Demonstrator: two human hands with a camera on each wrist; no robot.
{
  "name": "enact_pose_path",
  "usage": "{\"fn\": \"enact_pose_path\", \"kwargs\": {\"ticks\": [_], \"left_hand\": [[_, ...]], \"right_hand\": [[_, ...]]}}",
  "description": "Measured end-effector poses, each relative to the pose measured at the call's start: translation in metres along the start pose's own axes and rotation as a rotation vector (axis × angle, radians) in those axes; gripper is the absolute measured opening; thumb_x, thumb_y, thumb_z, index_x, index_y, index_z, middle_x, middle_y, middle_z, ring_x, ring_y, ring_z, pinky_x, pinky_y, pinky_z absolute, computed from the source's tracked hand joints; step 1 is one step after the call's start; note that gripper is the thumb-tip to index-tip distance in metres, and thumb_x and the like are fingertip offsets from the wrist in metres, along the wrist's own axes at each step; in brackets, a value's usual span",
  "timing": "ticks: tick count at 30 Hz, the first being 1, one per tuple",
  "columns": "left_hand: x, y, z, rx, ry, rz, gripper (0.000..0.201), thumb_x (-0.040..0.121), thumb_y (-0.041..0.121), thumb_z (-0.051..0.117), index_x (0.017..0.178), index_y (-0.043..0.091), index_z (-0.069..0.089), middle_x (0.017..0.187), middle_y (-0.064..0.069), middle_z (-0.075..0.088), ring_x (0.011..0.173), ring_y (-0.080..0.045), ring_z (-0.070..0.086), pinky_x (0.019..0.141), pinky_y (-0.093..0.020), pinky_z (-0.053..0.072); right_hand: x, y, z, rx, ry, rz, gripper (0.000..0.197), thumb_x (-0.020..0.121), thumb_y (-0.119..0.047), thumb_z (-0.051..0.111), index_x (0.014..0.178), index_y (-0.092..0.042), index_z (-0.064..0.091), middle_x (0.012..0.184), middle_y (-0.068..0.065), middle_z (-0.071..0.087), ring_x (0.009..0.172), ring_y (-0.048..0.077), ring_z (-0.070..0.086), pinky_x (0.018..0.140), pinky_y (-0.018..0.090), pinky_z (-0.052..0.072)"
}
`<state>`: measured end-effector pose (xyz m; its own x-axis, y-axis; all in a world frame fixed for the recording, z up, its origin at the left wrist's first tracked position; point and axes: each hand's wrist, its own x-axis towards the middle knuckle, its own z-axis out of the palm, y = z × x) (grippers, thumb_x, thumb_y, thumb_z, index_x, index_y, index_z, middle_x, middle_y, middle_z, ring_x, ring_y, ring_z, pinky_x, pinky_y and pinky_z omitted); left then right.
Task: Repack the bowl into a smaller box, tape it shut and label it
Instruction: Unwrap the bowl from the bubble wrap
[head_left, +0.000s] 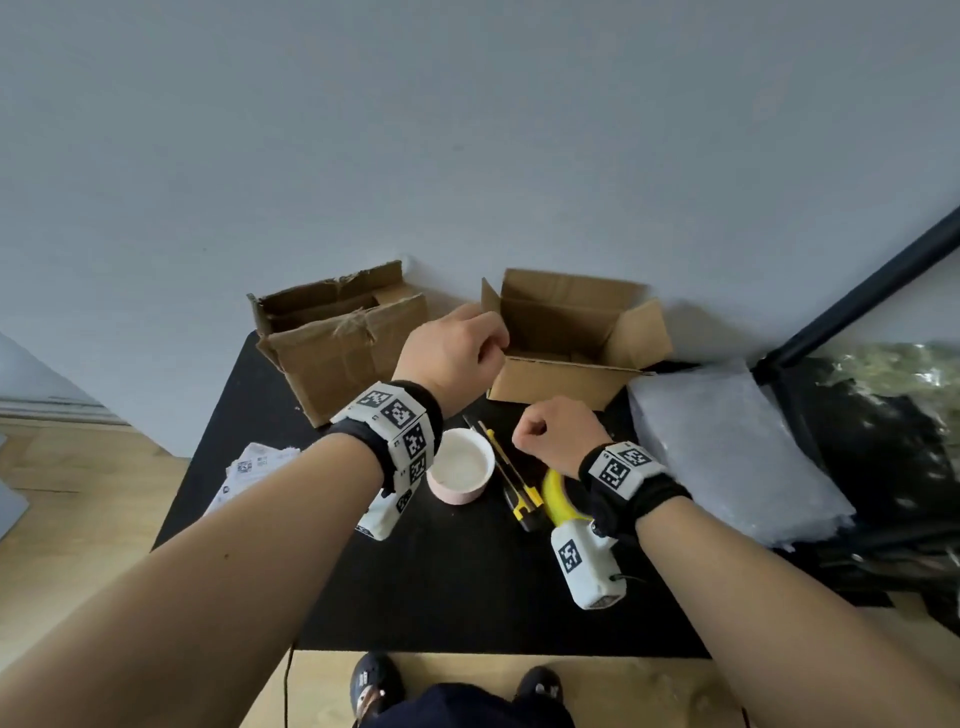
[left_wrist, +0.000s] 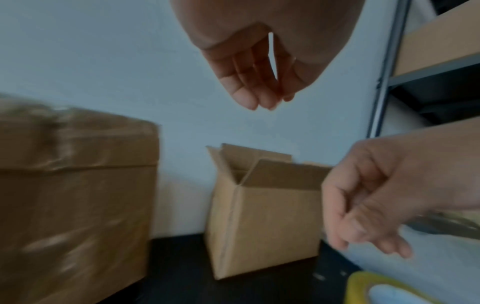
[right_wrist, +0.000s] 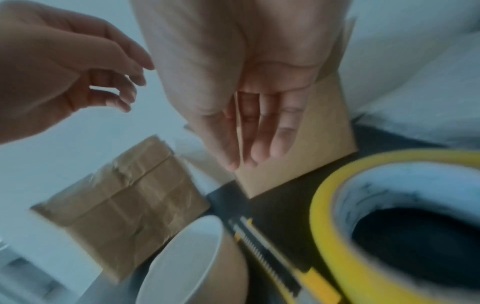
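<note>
A pale pink bowl with a white inside stands upright on the black table, below my left wrist. The smaller cardboard box stands open at the back, its flaps up. My left hand hovers by that box's left flap, fingers hanging loosely, holding nothing; the left wrist view shows its fingertips well above the box. My right hand hangs loosely curled and empty in front of the box. A yellow tape roll lies under my right wrist. Printed label sheets lie at the table's left edge.
A larger crumpled box with torn tape stands open at the back left. A yellow utility knife lies between bowl and tape. Grey bubble wrap covers the right side, beside a dark metal shelf frame. A wall is directly behind the boxes.
</note>
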<state>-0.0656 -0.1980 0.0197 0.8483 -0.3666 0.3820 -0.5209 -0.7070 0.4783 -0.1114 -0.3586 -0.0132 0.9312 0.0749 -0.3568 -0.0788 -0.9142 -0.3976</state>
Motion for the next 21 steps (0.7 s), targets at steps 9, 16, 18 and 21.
{"fn": "enact_pose_path", "kwargs": {"ticks": [9, 16, 18, 21], "left_hand": [[0.047, 0.121, 0.078, -0.004, -0.431, 0.148, 0.031, 0.09, 0.018, 0.05, 0.119, 0.016, 0.06, 0.12, -0.005, 0.054, 0.103, -0.025, 0.057, 0.086, -0.034, 0.047], [0.062, 0.172, 0.159, 0.101, -0.676, 0.231, 0.046, 0.094, 0.029, 0.049, 0.14, 0.022, 0.042, 0.145, -0.001, 0.039, 0.133, -0.02, 0.036, 0.11, -0.033, 0.031], [0.064, 0.181, 0.179, 0.16, -0.729, 0.23, 0.05, 0.095, 0.031, 0.049, 0.143, 0.023, 0.038, 0.148, -0.003, 0.035, 0.136, -0.022, 0.033, 0.112, -0.037, 0.028], [0.063, 0.186, 0.202, 0.218, -0.824, 0.182, 0.054, 0.094, 0.033, 0.05, 0.145, 0.023, 0.033, 0.151, -0.004, 0.029, 0.137, -0.024, 0.03, 0.112, -0.04, 0.028]], "right_hand": [[-0.038, 0.128, -0.065, 0.123, 0.322, 0.326, 0.025, 0.086, -0.017, 0.054, 0.064, -0.013, 0.065, 0.078, 0.007, 0.068, 0.08, 0.026, 0.061, 0.07, 0.033, 0.047], [-0.073, 0.237, -0.079, 0.203, 0.181, 0.61, 0.041, 0.084, -0.017, 0.063, 0.125, -0.02, 0.06, 0.133, 0.006, 0.056, 0.12, 0.028, 0.053, 0.099, 0.034, 0.046], [-0.077, 0.257, -0.079, 0.224, 0.094, 0.613, 0.064, 0.079, -0.017, 0.07, 0.139, -0.019, 0.046, 0.143, 0.007, 0.046, 0.128, 0.027, 0.047, 0.103, 0.035, 0.043], [-0.078, 0.27, -0.076, 0.151, -0.125, 0.533, 0.09, 0.075, -0.005, 0.072, 0.15, -0.022, 0.025, 0.154, 0.01, 0.025, 0.14, 0.027, 0.031, 0.107, 0.034, 0.039]]}}
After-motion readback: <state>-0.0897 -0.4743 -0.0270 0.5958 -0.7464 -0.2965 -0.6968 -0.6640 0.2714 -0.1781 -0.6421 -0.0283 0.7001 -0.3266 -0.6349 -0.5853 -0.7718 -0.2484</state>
